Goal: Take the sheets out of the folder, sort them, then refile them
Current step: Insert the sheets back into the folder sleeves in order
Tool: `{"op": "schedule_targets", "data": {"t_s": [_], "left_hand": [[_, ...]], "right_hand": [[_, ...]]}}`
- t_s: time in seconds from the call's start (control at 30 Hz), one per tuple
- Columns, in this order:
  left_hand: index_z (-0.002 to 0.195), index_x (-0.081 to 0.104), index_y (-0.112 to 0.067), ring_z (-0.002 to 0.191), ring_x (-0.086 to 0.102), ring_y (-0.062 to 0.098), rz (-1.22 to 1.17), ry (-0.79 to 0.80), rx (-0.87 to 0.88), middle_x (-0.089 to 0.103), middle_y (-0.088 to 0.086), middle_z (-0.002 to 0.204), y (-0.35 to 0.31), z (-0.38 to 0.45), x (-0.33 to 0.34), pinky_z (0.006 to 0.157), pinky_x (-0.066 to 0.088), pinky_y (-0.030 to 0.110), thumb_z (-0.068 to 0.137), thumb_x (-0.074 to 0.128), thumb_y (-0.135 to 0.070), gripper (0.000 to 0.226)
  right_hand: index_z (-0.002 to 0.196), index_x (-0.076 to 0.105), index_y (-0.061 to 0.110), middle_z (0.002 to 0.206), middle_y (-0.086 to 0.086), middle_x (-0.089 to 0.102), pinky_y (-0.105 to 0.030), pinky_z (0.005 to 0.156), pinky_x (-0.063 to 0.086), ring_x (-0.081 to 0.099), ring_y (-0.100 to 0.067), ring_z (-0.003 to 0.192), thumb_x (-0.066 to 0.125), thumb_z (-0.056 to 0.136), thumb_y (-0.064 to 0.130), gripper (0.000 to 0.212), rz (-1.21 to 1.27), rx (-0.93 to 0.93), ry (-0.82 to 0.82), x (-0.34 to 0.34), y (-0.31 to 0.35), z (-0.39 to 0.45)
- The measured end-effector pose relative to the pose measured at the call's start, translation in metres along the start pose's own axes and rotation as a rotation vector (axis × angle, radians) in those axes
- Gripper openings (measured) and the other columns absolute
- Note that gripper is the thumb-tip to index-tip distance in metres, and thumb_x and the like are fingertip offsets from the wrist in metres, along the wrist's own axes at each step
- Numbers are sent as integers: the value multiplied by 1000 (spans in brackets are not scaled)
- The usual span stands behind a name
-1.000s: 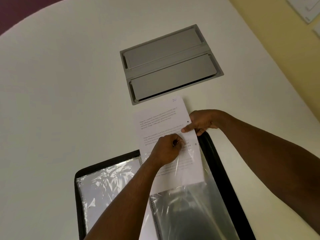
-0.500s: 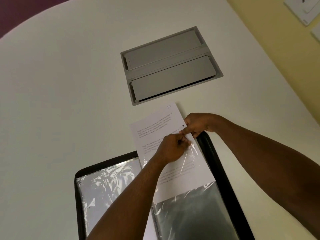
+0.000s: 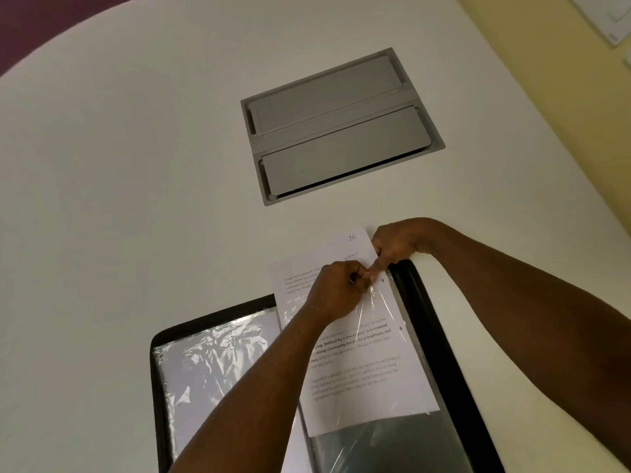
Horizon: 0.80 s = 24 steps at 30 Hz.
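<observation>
Two hands at one sleeve: left hand (image 3: 336,290) pinching clear pocket (image 3: 370,314) open, right hand (image 3: 392,244) pinching sheet (image 3: 362,356), half inside open folder (image 3: 440,353). Best kept flat, slid straight, unhurried.

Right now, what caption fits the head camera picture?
Two hands, left hand and right hand, slide a sheet from the folder's plastic sleeve.

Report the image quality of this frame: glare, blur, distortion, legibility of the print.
Head view: wide-angle bending curves the table edge; glare streaks the plastic sleeve on the left folder page; the sheet shows bold lines partly legible, finer print blurred; both hands look reasonably sharp.
</observation>
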<state>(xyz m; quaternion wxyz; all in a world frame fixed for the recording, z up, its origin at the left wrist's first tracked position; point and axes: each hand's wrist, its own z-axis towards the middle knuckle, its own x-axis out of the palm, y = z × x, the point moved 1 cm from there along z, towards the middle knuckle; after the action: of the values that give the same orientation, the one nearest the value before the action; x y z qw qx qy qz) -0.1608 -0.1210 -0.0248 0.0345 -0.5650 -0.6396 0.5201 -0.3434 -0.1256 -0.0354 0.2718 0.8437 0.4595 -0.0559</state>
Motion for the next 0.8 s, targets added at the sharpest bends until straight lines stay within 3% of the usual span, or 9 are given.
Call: {"op": "schedule_targets", "data": {"t_s": [0.1, 0.2, 0.3, 0.47, 0.57, 0.67, 0.73, 0.8], "left_hand": [[92, 71, -17, 70, 58, 1, -1, -4, 26, 67, -9, 80, -3, -2, 2, 70, 41, 20, 92, 62, -35, 20], [97, 69, -20, 76, 60, 4, 7, 4, 22, 68, -9, 85, -5, -4, 0, 72, 44, 21, 89, 65, -42, 24], [103, 62, -23, 72, 55, 5, 147, 63, -10, 58, -13, 79, 2, -10, -16, 66, 42, 22, 88, 63, -48, 30], [91, 62, -25, 81, 59, 12, 238, 186, -99, 61, -11, 83, 49, -27, -43, 64, 39, 16, 90, 61, -23, 2], [94, 65, -24, 82, 60, 10, 190, 138, -126, 65, -8, 90, 62, -34, -47, 67, 41, 14, 92, 60, -20, 6], [93, 66, -22, 83, 63, 11, 97, 40, -126, 69, -6, 91, 62, -34, -44, 70, 46, 18, 94, 58, -17, 10], [92, 67, -21, 83, 65, 11, 64, 11, -118, 69, -5, 90, 60, -34, -43, 73, 49, 20, 94, 57, -15, 12], [90, 66, -21, 82, 65, 11, 40, 10, -90, 69, -6, 88, 57, -34, -42, 73, 48, 16, 94, 56, -14, 13]], "right_hand": [[108, 68, 4, 109, -20, 68, -29, 69, 45, 55, -20, 77, 64, 88, 45, 46, 48, 2, -41, 0, 3, 0], [113, 65, 8, 106, -13, 68, -33, 75, 50, 60, -20, 83, 70, 86, 40, 42, 258, -44, -196, 1, 3, -3], [107, 67, 4, 104, -16, 69, -34, 71, 50, 59, -21, 78, 75, 80, 44, 49, 60, -23, -90, 2, -1, -4], [110, 68, 9, 104, -10, 69, -24, 65, 47, 57, -14, 70, 76, 81, 39, 43, -25, -8, -5, 0, -2, -9], [107, 60, 21, 101, 0, 65, -26, 76, 49, 61, -13, 80, 70, 85, 43, 33, 164, -109, -193, 5, 7, -8], [96, 68, 17, 96, 6, 65, -26, 77, 49, 60, -15, 92, 71, 87, 30, 15, 266, -241, -389, 9, 15, -5], [86, 70, 21, 89, 9, 67, -21, 74, 48, 61, -9, 84, 71, 86, 23, 2, 123, -247, -302, 8, 19, -7], [84, 71, 22, 76, 17, 62, -12, 63, 41, 56, 0, 72, 73, 85, 21, 3, -11, -212, -113, 7, 21, -9]]}}
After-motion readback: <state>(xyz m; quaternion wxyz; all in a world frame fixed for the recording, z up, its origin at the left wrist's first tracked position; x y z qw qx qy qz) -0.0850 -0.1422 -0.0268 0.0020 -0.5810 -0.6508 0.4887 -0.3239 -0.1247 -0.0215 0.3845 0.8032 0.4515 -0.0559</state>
